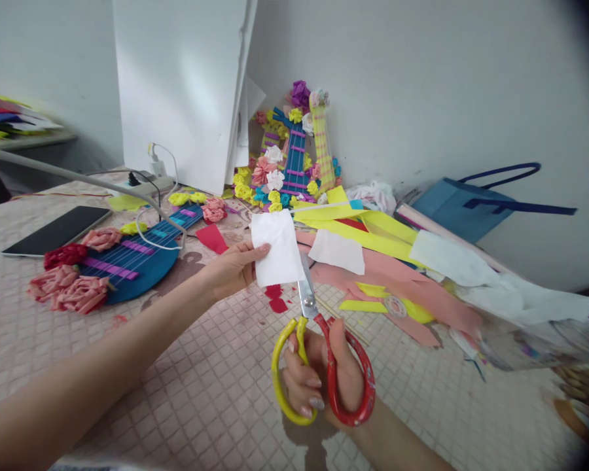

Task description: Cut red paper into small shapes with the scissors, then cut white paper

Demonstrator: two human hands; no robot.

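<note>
My left hand (233,269) pinches the left edge of a white paper piece (278,252) between thumb and fingers, holding it above the table. In my right hand (319,373) are scissors (308,297) with one yellow and one red handle loop, my fingers through both loops. Their blades point up and part slightly beside the right edge of the paper. Another white paper piece (337,251) lies just to the right, on pink paper strips (407,284). Small red paper scraps (276,301) rest beneath the held piece.
A blue guitar-shaped craft (147,268) with paper roses lies left, near a dark tablet (56,230) and a power strip (144,188). More decorated guitar shapes (294,160) lean against the wall. Yellow paper strips (373,232) and a blue bag (461,209) are at right.
</note>
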